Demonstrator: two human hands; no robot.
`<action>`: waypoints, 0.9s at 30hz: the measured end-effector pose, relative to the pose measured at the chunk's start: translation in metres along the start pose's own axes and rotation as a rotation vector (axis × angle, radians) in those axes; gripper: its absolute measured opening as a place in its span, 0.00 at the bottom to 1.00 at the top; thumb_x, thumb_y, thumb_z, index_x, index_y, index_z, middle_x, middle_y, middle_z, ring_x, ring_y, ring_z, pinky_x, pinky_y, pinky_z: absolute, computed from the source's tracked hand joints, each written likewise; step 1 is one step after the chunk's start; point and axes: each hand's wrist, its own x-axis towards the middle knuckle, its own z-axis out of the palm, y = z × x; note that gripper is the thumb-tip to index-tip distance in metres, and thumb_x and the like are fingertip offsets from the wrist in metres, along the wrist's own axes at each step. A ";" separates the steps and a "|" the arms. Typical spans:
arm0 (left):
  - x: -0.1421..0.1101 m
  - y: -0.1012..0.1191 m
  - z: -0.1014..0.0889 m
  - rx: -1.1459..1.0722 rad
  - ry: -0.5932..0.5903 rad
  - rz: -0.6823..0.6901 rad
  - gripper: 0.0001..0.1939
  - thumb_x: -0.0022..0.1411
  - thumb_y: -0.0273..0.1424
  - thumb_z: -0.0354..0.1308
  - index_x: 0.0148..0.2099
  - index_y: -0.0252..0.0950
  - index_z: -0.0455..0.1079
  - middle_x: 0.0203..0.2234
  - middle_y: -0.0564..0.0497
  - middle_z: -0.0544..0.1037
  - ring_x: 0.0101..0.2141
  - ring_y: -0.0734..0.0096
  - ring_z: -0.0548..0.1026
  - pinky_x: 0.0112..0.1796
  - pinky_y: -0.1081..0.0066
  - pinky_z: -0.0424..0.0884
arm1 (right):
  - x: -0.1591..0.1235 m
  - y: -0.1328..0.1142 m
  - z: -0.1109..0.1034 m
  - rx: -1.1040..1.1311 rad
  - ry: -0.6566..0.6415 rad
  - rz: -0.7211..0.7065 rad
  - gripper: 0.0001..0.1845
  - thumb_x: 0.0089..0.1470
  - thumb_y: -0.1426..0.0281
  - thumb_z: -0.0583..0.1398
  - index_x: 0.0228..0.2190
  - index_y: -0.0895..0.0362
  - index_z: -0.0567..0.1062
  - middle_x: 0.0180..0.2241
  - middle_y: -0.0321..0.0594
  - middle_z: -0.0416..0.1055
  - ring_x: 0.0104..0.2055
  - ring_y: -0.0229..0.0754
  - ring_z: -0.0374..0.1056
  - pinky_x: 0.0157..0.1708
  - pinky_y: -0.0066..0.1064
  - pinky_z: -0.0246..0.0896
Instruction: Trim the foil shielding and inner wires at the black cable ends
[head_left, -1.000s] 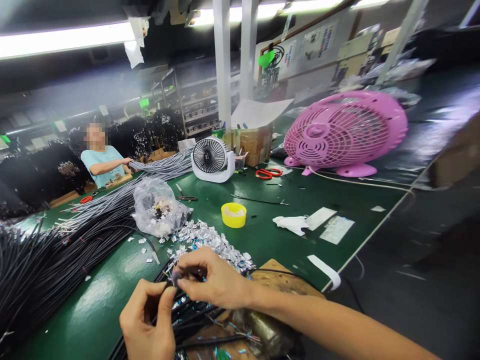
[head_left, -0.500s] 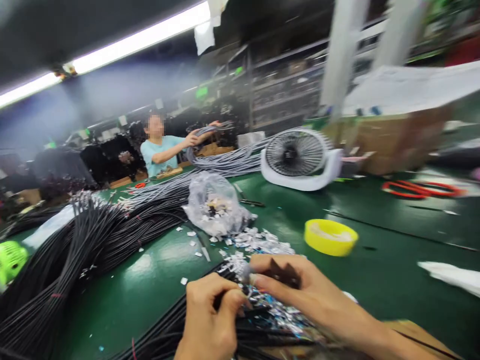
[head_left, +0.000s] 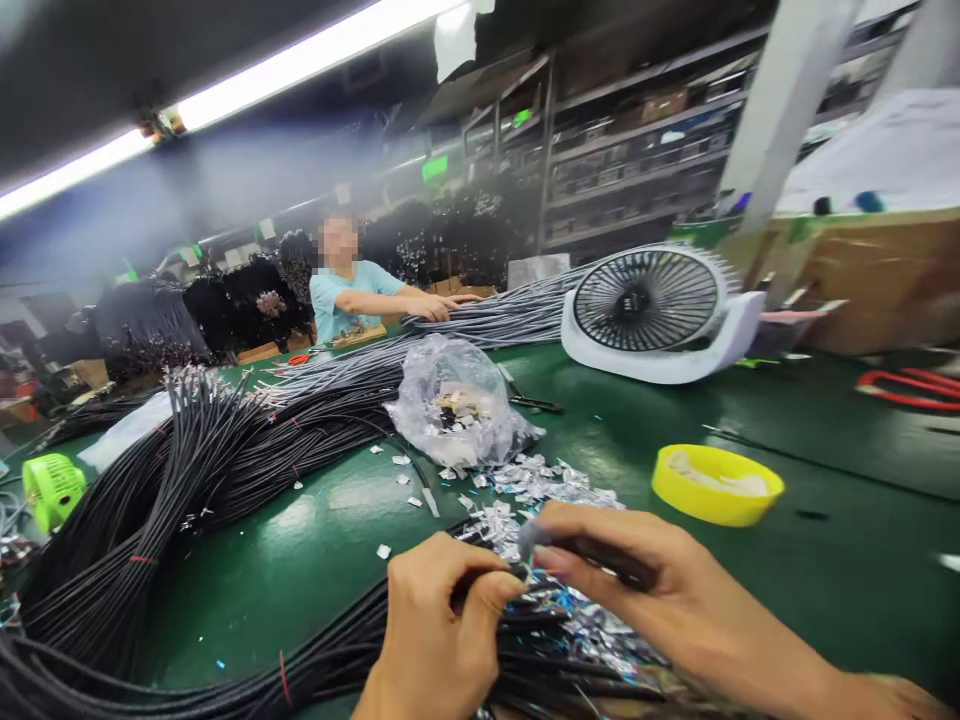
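Note:
My left hand (head_left: 442, 620) is closed in a pinch on the end of a black cable, mostly hidden by the fingers. Just to its right, my right hand (head_left: 637, 590) pinches at the thin wires (head_left: 529, 572) coming out of that cable end. A greyish covering shows on its index fingertip. Some dark flat object is tucked in the right palm; its kind is unclear. Under both hands runs a bundle of black cables (head_left: 337, 640), tied with a red band. Silver foil scraps (head_left: 555, 480) lie heaped around the cable ends.
A clear plastic bag (head_left: 450, 400) of scraps stands ahead. Beyond are a white fan (head_left: 652, 310), a yellow tape roll (head_left: 716, 490) and red-handled scissors (head_left: 911, 388). Black cable bundles (head_left: 225, 470) and a green fan (head_left: 52, 490) lie left. A co-worker (head_left: 356, 290) handles grey cables (head_left: 510, 310).
My view has turned left, so things sit further right. My hands stay together at the cable end. The co-worker's hands have come down onto the grey cables, which were held up before.

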 end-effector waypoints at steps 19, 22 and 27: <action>0.004 -0.006 0.003 -0.072 0.116 -0.043 0.13 0.58 0.34 0.53 0.26 0.36 0.73 0.13 0.56 0.65 0.14 0.77 0.65 0.17 0.77 0.62 | 0.004 -0.010 0.001 0.129 -0.093 -0.068 0.18 0.53 0.62 0.55 0.18 0.60 0.67 0.18 0.33 0.58 0.21 0.32 0.52 0.19 0.24 0.46; 0.004 -0.005 0.002 -0.076 0.104 -0.064 0.14 0.58 0.34 0.53 0.25 0.36 0.73 0.12 0.56 0.65 0.13 0.77 0.65 0.17 0.76 0.61 | 0.003 -0.011 0.000 0.142 -0.088 -0.110 0.15 0.52 0.66 0.55 0.19 0.60 0.67 0.18 0.33 0.59 0.21 0.32 0.52 0.20 0.24 0.46; 0.003 -0.004 0.002 -0.061 0.105 -0.080 0.13 0.57 0.35 0.54 0.24 0.37 0.73 0.12 0.56 0.65 0.14 0.77 0.65 0.18 0.76 0.60 | 0.003 -0.011 0.002 0.158 -0.074 -0.131 0.11 0.49 0.70 0.56 0.18 0.60 0.67 0.18 0.32 0.60 0.21 0.31 0.52 0.20 0.24 0.48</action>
